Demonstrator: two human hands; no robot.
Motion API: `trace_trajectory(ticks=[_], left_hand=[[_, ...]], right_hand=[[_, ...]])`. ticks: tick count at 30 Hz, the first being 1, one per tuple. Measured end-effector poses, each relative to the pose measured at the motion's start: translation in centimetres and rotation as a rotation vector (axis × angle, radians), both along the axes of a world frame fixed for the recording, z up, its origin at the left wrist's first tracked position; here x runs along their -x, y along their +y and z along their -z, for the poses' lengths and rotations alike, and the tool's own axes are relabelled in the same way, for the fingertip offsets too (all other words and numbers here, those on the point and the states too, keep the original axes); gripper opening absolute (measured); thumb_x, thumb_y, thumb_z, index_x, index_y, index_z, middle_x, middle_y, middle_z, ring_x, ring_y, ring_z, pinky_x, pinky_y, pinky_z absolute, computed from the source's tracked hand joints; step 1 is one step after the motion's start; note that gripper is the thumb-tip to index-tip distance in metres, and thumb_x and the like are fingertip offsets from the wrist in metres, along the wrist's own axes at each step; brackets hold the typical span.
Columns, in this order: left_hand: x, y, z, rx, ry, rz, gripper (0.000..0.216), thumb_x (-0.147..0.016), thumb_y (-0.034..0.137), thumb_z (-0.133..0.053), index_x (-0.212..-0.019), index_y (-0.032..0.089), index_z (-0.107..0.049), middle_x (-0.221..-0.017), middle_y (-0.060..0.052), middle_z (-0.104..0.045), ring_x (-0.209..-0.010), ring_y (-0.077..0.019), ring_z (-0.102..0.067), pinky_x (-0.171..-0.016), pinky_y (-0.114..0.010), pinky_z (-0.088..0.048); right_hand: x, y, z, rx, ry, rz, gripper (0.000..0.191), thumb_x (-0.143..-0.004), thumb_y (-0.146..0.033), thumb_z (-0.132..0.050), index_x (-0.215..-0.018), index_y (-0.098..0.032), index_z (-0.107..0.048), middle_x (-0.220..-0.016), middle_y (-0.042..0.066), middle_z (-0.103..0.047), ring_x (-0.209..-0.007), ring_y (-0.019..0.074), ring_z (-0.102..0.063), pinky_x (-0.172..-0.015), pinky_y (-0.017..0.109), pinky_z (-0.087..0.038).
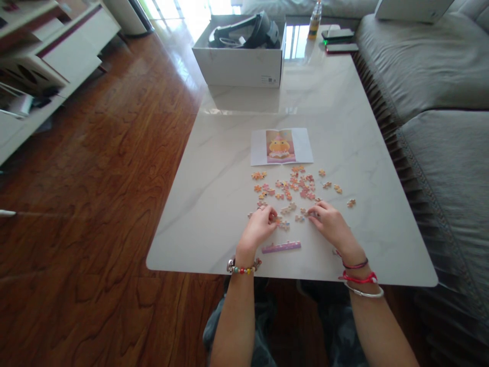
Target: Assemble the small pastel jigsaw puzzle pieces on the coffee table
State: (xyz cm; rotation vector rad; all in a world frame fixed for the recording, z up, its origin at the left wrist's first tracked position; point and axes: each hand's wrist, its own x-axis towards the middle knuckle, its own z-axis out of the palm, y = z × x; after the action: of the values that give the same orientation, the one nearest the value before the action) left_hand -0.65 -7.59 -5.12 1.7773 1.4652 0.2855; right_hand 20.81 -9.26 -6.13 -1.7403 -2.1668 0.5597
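Many small jigsaw puzzle pieces (301, 186) in orange, pink and cream lie loose in front of me on the white marbled table (214, 204). My left hand (261, 225) is low over the near pieces, its fingers closed at a puzzle piece (283, 224) by the fingertips. To the right, my right hand (329, 222) pinches at a small pale puzzle piece (304, 211), mostly covered by the fingertips. A joined purple strip of puzzle pieces (281, 247) lies closest to the table's front edge. Beyond the pieces rests a creased sheet with a cartoon picture (280, 146).
At the far end stands a white box (242, 66) with a black headset (248, 33) in it. A bottle (315, 21) and two phone-like slabs (340, 41) are at the back right. A grey sofa (416, 71) runs along the right side.
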Motion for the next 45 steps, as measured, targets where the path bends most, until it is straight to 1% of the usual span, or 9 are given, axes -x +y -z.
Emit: trace_trajectory(ticks=[4, 10, 15, 19, 28, 32, 36, 39, 45], left_hand=[[0.0, -0.1, 0.1, -0.014, 0.001, 0.000, 0.018, -0.064, 0.008, -0.048, -0.078, 0.017, -0.053, -0.076, -0.001, -0.052, -0.069, -0.0105, -0.050, -0.065, -0.022, -0.042], [0.0, -0.1, 0.1, -0.002, -0.008, -0.002, 0.023, -0.061, 0.006, -0.048, -0.080, 0.017, -0.054, -0.076, 0.000, -0.051, -0.067, -0.0097, -0.049, -0.064, -0.021, -0.041], [0.1, -0.1, -0.1, 0.029, -0.019, -0.012, 0.024, -0.060, 0.006, -0.050, -0.080, 0.017, -0.054, -0.074, 0.001, -0.051, -0.063, -0.0084, -0.048, -0.061, -0.021, -0.041], [0.0, 0.0, -0.3, 0.038, -0.030, -0.017, 0.022, -0.060, 0.007, -0.050, -0.079, 0.016, -0.054, -0.074, 0.001, -0.050, -0.060, -0.0074, -0.047, -0.060, -0.020, -0.041], [0.2, -0.1, 0.2, 0.020, -0.040, -0.006, 0.023, -0.060, 0.007, -0.050, -0.080, 0.017, -0.054, -0.076, 0.001, -0.051, -0.059, -0.0072, -0.047, -0.059, -0.020, -0.041], [0.2, -0.2, 0.0, 0.026, -0.035, -0.009, 0.024, -0.059, 0.006, -0.050, -0.080, 0.017, -0.054, -0.077, 0.001, -0.051, -0.059, -0.0069, -0.047, -0.059, -0.020, -0.041], [0.0, -0.2, -0.2, 0.048, -0.038, -0.009, 0.023, -0.061, 0.007, -0.049, -0.081, 0.017, -0.053, -0.077, 0.001, -0.051, -0.056, -0.0058, -0.047, -0.058, -0.019, -0.041], [0.0, -0.3, -0.2, 0.035, -0.036, -0.004, 0.022, -0.062, 0.006, -0.048, -0.081, 0.017, -0.052, -0.078, 0.001, -0.050, -0.056, -0.0056, -0.047, -0.058, -0.019, -0.041], [-0.1, -0.5, -0.7, -0.016, -0.002, 0.002, 0.015, -0.067, 0.012, -0.049, -0.080, 0.017, -0.052, -0.079, 0.000, -0.051, -0.062, -0.0084, -0.048, -0.062, -0.021, -0.041]], right_hand=[[0.3, 0.0, -0.3, -0.016, 0.026, -0.003, 0.018, -0.075, -0.021, -0.054, -0.092, -0.018, -0.057, -0.089, 0.006, -0.055, -0.078, 0.0173, -0.056, -0.071, 0.031, -0.045], [0.8, 0.0, -0.3, 0.025, 0.019, -0.035, 0.006, -0.076, -0.017, -0.051, -0.077, -0.017, -0.056, -0.084, 0.005, -0.055, -0.076, 0.0158, -0.055, -0.069, 0.029, -0.044], [0.5, 0.2, 0.1, 0.023, 0.006, -0.038, 0.006, -0.076, -0.016, -0.050, -0.078, -0.017, -0.056, -0.084, 0.005, -0.054, -0.075, 0.0159, -0.055, -0.069, 0.028, -0.043], [0.3, 0.1, -0.1, -0.011, -0.022, 0.017, 0.007, -0.076, -0.017, -0.049, -0.078, -0.018, -0.055, -0.083, 0.006, -0.054, -0.076, 0.0169, -0.055, -0.068, 0.028, -0.043], [0.4, 0.0, -0.1, 0.005, -0.033, 0.010, 0.005, -0.075, -0.018, -0.051, -0.078, -0.017, -0.055, -0.083, 0.006, -0.054, -0.075, 0.0176, -0.055, -0.068, 0.029, -0.043], [0.4, 0.1, -0.2, -0.017, -0.011, -0.018, 0.005, -0.076, -0.020, -0.050, -0.075, -0.017, -0.054, -0.080, 0.006, -0.055, -0.073, 0.0171, -0.055, -0.066, 0.029, -0.043], [1.1, 0.0, -1.1, -0.026, 0.090, -0.037, 0.006, -0.077, -0.021, -0.050, -0.075, -0.017, -0.055, -0.073, 0.004, -0.057, -0.068, 0.0154, -0.055, -0.064, 0.028, -0.043], [2.0, -0.1, -1.5, 0.007, 0.180, -0.111, 0.008, -0.078, -0.020, -0.049, -0.076, -0.017, -0.056, -0.072, 0.003, -0.058, -0.061, 0.0120, -0.053, -0.060, 0.024, -0.043], [3.0, -0.3, -1.2, 0.027, 0.177, -0.239, 0.014, -0.077, -0.013, -0.045, -0.079, -0.017, -0.058, -0.077, 0.004, -0.060, -0.068, 0.0130, -0.055, -0.064, 0.024, -0.043]])
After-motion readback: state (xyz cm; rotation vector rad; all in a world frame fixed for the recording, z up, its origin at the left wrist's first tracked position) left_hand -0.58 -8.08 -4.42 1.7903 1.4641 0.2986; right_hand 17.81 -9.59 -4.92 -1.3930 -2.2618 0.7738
